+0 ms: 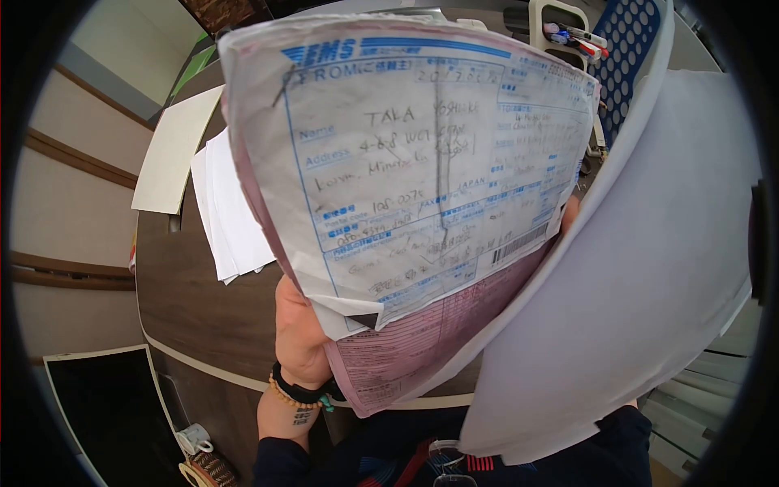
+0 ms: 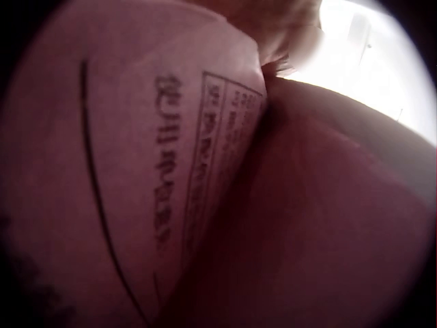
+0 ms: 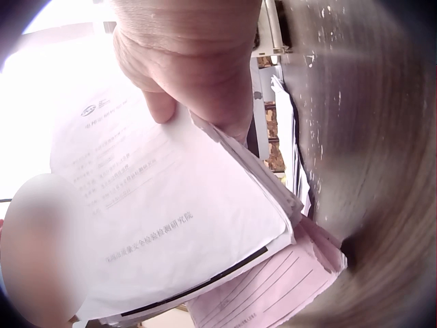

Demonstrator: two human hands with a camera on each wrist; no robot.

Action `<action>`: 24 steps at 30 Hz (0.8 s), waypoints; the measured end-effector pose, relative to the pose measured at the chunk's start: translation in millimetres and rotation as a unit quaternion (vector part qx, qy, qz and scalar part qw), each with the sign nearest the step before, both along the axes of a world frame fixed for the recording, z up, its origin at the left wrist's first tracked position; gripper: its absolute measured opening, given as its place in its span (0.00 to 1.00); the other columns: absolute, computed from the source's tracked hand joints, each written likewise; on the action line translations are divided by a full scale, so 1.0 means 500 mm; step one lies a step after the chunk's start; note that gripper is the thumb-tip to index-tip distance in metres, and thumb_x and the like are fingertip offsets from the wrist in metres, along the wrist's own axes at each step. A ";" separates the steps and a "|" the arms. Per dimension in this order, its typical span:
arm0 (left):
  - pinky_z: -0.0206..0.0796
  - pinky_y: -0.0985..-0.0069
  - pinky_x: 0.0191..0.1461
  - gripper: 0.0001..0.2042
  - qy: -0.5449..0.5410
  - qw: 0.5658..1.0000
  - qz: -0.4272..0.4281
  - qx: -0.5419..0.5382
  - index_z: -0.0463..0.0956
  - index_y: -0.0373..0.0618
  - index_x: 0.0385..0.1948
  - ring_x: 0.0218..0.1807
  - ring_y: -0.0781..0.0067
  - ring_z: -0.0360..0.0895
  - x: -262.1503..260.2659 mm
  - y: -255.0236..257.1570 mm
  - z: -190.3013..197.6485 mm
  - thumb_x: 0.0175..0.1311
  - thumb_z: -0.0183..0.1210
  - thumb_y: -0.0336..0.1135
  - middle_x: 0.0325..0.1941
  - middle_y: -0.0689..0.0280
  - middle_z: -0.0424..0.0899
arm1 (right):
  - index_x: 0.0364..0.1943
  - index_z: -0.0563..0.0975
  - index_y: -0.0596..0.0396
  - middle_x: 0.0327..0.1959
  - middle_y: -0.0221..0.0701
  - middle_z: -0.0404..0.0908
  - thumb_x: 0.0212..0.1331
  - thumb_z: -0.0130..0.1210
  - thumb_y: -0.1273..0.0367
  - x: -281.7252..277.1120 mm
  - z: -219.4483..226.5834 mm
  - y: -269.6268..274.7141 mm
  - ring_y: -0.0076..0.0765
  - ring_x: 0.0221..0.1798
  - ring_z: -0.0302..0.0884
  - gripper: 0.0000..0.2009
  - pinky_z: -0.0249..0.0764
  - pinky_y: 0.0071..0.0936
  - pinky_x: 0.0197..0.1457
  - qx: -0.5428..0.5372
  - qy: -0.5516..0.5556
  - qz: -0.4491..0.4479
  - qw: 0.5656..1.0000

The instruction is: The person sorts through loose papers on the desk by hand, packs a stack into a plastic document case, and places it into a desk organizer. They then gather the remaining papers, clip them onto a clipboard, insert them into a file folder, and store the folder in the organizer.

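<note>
A creased EMS form [image 1: 406,162] with blue print and handwriting faces the head camera, with pink sheets [image 1: 406,357] under it. My left hand [image 1: 304,333] grips the lower left edge of this bundle, its fingers hidden behind the paper. Large white sheets [image 1: 617,243] hang folded back on the right; my right hand [image 1: 570,215] shows only partly between them and the form. In the right wrist view, my right hand [image 3: 194,61] pinches the edge of stacked white printed pages [image 3: 191,205] beside pink paper [image 3: 273,280]. Pink printed paper [image 2: 130,171] fills much of the left wrist view.
Loose white sheets [image 1: 227,211] and a cream folder [image 1: 178,150] lie on the dark wooden table [image 1: 195,300]. Pens [image 1: 576,36] stand in a holder at the back right, near a blue perforated chair back [image 1: 631,57]. Lower left are a black screen [image 1: 105,414] and a mug [image 1: 195,439].
</note>
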State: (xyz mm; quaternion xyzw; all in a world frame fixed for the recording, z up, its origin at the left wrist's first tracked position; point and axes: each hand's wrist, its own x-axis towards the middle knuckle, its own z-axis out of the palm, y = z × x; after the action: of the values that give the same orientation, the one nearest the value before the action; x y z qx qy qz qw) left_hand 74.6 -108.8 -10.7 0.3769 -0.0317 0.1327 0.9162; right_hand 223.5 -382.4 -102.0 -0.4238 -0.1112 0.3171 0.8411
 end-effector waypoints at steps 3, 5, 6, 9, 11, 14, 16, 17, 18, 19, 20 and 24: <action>0.71 0.70 0.57 0.21 -0.003 1.000 -0.003 -0.010 0.69 0.30 0.54 0.52 0.63 0.79 -0.002 0.005 -0.010 0.56 0.55 0.25 0.53 0.52 0.79 | 0.57 0.68 0.68 0.54 0.42 0.77 0.67 0.50 0.69 -0.005 0.004 0.001 0.38 0.54 0.77 0.19 0.73 0.35 0.58 -0.018 0.004 -0.001 1.000; 0.70 0.69 0.58 0.23 0.005 1.000 0.004 -0.025 0.67 0.30 0.56 0.54 0.63 0.78 -0.001 0.004 -0.015 0.57 0.54 0.26 0.55 0.52 0.77 | 0.57 0.68 0.68 0.53 0.42 0.77 0.67 0.50 0.69 -0.012 0.006 -0.001 0.38 0.54 0.77 0.19 0.73 0.35 0.58 -0.032 0.009 -0.001 0.999; 0.70 0.69 0.58 0.22 -0.004 1.000 0.025 -0.009 0.66 0.30 0.57 0.55 0.63 0.77 0.002 0.004 -0.018 0.61 0.51 0.28 0.56 0.52 0.76 | 0.57 0.69 0.68 0.53 0.42 0.77 0.67 0.50 0.69 -0.016 0.006 -0.002 0.38 0.54 0.77 0.19 0.73 0.35 0.58 -0.039 0.012 -0.001 0.999; 0.70 0.69 0.59 0.18 -0.074 0.987 0.089 0.108 0.65 0.29 0.57 0.55 0.64 0.76 0.014 0.003 -0.030 0.73 0.39 0.31 0.56 0.52 0.75 | 0.57 0.69 0.68 0.53 0.42 0.77 0.67 0.50 0.69 -0.028 0.009 -0.006 0.37 0.53 0.77 0.19 0.73 0.34 0.57 -0.059 0.020 -0.006 0.998; 0.71 0.70 0.59 0.18 -0.070 0.983 0.105 0.136 0.66 0.29 0.56 0.54 0.64 0.76 0.009 0.011 -0.051 0.73 0.38 0.33 0.55 0.52 0.76 | 0.57 0.69 0.68 0.53 0.42 0.77 0.67 0.50 0.69 -0.036 0.010 -0.009 0.37 0.53 0.77 0.19 0.74 0.34 0.57 -0.071 0.025 -0.009 0.997; 0.72 0.70 0.57 0.19 -0.040 0.996 0.080 0.017 0.69 0.28 0.54 0.53 0.64 0.77 0.010 0.010 -0.051 0.74 0.38 0.35 0.53 0.52 0.77 | 0.57 0.69 0.68 0.53 0.42 0.77 0.67 0.50 0.69 -0.045 0.013 -0.007 0.37 0.53 0.77 0.19 0.74 0.34 0.57 -0.089 0.029 -0.011 0.996; 0.72 0.70 0.57 0.19 -0.068 0.995 0.053 -0.042 0.69 0.29 0.54 0.52 0.64 0.77 0.016 0.008 -0.045 0.74 0.37 0.35 0.53 0.52 0.77 | 0.57 0.69 0.68 0.53 0.42 0.78 0.67 0.50 0.69 -0.048 0.017 -0.004 0.37 0.53 0.78 0.19 0.74 0.33 0.57 -0.101 0.030 -0.012 0.994; 0.72 0.70 0.57 0.19 -0.066 0.995 0.053 -0.043 0.69 0.29 0.54 0.52 0.64 0.77 0.018 0.007 -0.039 0.74 0.37 0.35 0.53 0.52 0.77 | 0.57 0.69 0.68 0.52 0.42 0.78 0.67 0.50 0.69 -0.049 0.019 -0.003 0.36 0.53 0.78 0.19 0.74 0.33 0.57 -0.107 0.030 -0.013 0.994; 0.72 0.70 0.57 0.19 -0.067 0.995 0.038 -0.059 0.69 0.29 0.54 0.52 0.64 0.78 0.021 0.006 -0.031 0.74 0.37 0.36 0.53 0.52 0.77 | 0.57 0.69 0.68 0.52 0.42 0.78 0.66 0.50 0.69 -0.051 0.020 -0.002 0.36 0.52 0.78 0.19 0.74 0.33 0.57 -0.112 0.030 -0.014 0.993; 0.72 0.70 0.57 0.19 -0.068 0.995 0.023 -0.075 0.69 0.29 0.53 0.51 0.64 0.78 0.022 0.006 -0.027 0.74 0.37 0.36 0.53 0.52 0.77 | 0.57 0.69 0.68 0.52 0.42 0.78 0.66 0.50 0.69 -0.053 0.023 -0.002 0.36 0.52 0.78 0.19 0.74 0.33 0.56 -0.118 0.030 -0.015 0.993; 0.72 0.70 0.57 0.19 -0.068 0.995 0.023 -0.075 0.69 0.29 0.53 0.51 0.64 0.78 0.020 0.008 -0.030 0.74 0.37 0.36 0.53 0.52 0.77 | 0.57 0.69 0.68 0.52 0.42 0.78 0.66 0.50 0.69 -0.053 0.025 0.000 0.36 0.52 0.78 0.19 0.74 0.33 0.56 -0.123 0.030 -0.016 0.992; 0.72 0.70 0.55 0.20 0.026 0.997 0.069 0.022 0.70 0.32 0.53 0.50 0.66 0.79 0.022 0.015 -0.036 0.74 0.38 0.41 0.51 0.53 0.79 | 0.56 0.70 0.68 0.52 0.42 0.78 0.66 0.51 0.69 -0.047 0.049 0.007 0.36 0.52 0.78 0.19 0.74 0.32 0.56 -0.140 0.018 -0.020 0.990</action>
State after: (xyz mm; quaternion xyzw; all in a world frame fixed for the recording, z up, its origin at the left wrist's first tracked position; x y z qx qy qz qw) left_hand 85.4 -101.4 -29.0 0.4019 0.0152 0.1855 0.8966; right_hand 199.8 -378.9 -77.5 -0.5341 -0.0420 0.3201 0.7813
